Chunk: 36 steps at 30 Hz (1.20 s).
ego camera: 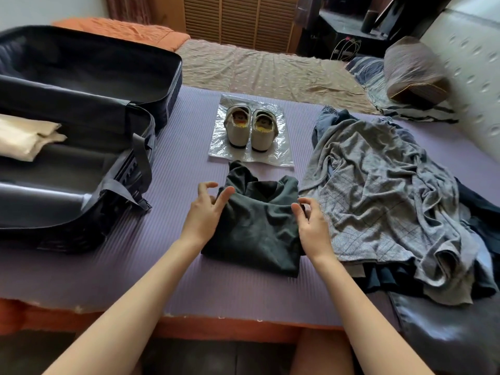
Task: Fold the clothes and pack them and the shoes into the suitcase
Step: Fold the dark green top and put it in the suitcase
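Dark green top (257,234) lay folded on the purple mat (189,282), near the person's edge, roughly centre. Its collar end pointed to 12 o'clock, with a loose bit of fabric sticking out at 11.

Left hand (207,212) was at the top's 10 o'clock corner. Its fingers were spread and lightly bent, with the fingertips on or just over the cloth edge, and it gripped nothing. Right hand (311,224) was at the 2 o'clock corner, with loosely curled fingers and a gap showing at the thumb. It sat against the fabric without any clear pinch.

Pair of pale shoes (250,129) stood side by side at 12 o'clock from the top, heels toward the person, on a clear plastic bag (282,156). The bag's near edge was just beside the top.

Open suitcase (108,125) lay at 9 to 10 o'clock with both halves flat and straps hanging loose. A folded cream garment (27,136) was inside the nearer half.

Unfolded heap at 3 o'clock had a grey checked garment (378,201) on top and darker clothes under it, and touched the top's right side. Denim piece (446,336) lay at 4 to 5 o'clock, at the mat's edge. Pillow (411,69) lay far off at 1 to 2 o'clock.
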Each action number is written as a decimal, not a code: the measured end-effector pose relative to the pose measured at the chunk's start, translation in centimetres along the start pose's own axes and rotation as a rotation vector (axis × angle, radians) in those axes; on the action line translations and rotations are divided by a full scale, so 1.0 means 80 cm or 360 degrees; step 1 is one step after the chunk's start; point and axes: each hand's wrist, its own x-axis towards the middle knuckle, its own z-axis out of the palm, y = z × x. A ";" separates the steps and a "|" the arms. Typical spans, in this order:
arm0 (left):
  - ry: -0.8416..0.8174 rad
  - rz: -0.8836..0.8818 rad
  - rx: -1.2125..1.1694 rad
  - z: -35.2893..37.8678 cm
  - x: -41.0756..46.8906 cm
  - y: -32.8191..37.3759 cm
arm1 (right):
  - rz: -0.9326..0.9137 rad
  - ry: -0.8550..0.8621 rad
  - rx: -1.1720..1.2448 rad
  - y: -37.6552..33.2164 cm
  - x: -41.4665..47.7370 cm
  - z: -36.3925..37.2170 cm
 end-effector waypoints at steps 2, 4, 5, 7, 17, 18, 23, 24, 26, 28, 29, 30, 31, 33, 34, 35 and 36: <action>-0.0032 -0.0072 -0.0040 0.000 -0.011 -0.009 | 0.0049 -0.0073 0.0080 -0.002 -0.015 -0.004; -0.0057 -0.0087 -0.0062 0.000 -0.025 -0.023 | 0.0031 -0.0146 0.0107 0.011 -0.034 -0.006; -0.0055 -0.0060 -0.0041 0.000 -0.030 -0.031 | 0.0049 -0.0182 0.0101 0.019 -0.044 -0.006; 0.0003 0.0033 0.0021 0.003 -0.038 -0.038 | 0.0084 -0.0222 0.0149 0.029 -0.061 -0.005; 0.0023 -0.0104 -0.0073 -0.011 -0.037 -0.035 | 0.0272 0.0072 0.0252 0.040 -0.077 -0.016; 0.0031 -0.0123 -0.0110 -0.011 -0.038 -0.037 | 0.0264 0.0093 0.0244 0.041 -0.079 -0.015; 0.0138 -0.0118 -0.0145 -0.015 -0.045 -0.050 | 0.0254 0.0103 0.0290 0.042 -0.098 -0.012; 0.0125 -0.0115 -0.0118 -0.015 -0.047 -0.052 | 0.0262 0.0100 0.0255 0.039 -0.104 -0.010; 0.0091 -0.0133 -0.0075 -0.017 -0.048 -0.056 | 0.0236 0.0148 0.0066 0.041 -0.110 -0.005; 0.0097 -0.0099 0.0026 -0.018 -0.048 -0.055 | 0.0165 0.0204 -0.0282 0.040 -0.107 -0.006; 0.0118 -0.0056 0.0080 -0.019 -0.048 -0.053 | 0.0137 0.0216 -0.0380 0.038 -0.105 -0.007; 0.0150 -0.0008 0.0100 -0.020 -0.049 -0.052 | 0.0129 0.0226 -0.0386 0.035 -0.104 -0.009; 0.0196 0.0044 0.0091 -0.021 -0.051 -0.050 | 0.0117 0.0252 -0.0334 0.031 -0.105 -0.011; 0.0285 0.0129 0.0054 -0.023 -0.056 -0.048 | 0.0037 0.0368 -0.0168 0.023 -0.109 -0.013; 0.0295 0.0144 0.0030 -0.023 -0.059 -0.046 | 0.0003 0.0412 -0.0102 0.020 -0.110 -0.013; 0.0282 0.0143 0.0006 -0.022 -0.063 -0.045 | 0.0000 0.0409 -0.0053 0.019 -0.111 -0.012; 0.0249 0.0130 -0.0003 -0.021 -0.067 -0.044 | 0.0039 0.0363 -0.0002 0.018 -0.111 -0.010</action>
